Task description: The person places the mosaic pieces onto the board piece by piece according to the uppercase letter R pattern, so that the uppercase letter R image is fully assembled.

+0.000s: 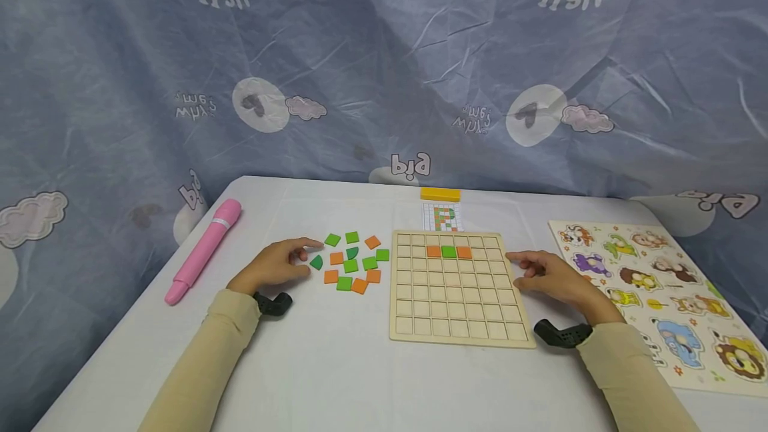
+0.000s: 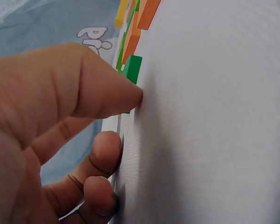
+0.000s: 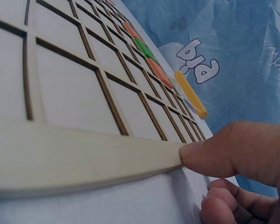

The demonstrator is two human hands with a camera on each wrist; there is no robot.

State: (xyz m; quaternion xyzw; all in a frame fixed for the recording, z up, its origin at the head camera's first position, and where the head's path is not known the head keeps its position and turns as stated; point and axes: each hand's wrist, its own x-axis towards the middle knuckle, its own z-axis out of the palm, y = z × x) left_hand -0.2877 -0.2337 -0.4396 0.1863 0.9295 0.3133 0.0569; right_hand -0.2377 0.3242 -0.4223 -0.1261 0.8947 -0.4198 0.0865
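My left hand (image 1: 273, 265) rests low at the left of the loose tiles, index finger stretched forward, thumb and index apart. Its thumb tip overlaps a dark green curved-edged tile (image 2: 134, 65) in the left wrist view; that tile (image 1: 316, 262) lies nearest the hand. On the right, my right hand (image 1: 552, 279) has its thumb (image 3: 200, 156) at the side edge of the wooden grid board (image 3: 84, 156), the other fingers loosely bent. Near the board's far edge, an orange tile (image 1: 434, 252), a green tile (image 1: 449, 252) and another orange tile (image 1: 465, 253) sit in adjoining cells.
Several green and orange tiles (image 1: 351, 265) lie left of the board. Behind it are a pattern card (image 1: 443, 217) and a yellow block (image 1: 441, 195). A pink stick-shaped object (image 1: 204, 252) lies far left; an animal puzzle board (image 1: 645, 309) lies right, partly behind the right arm.
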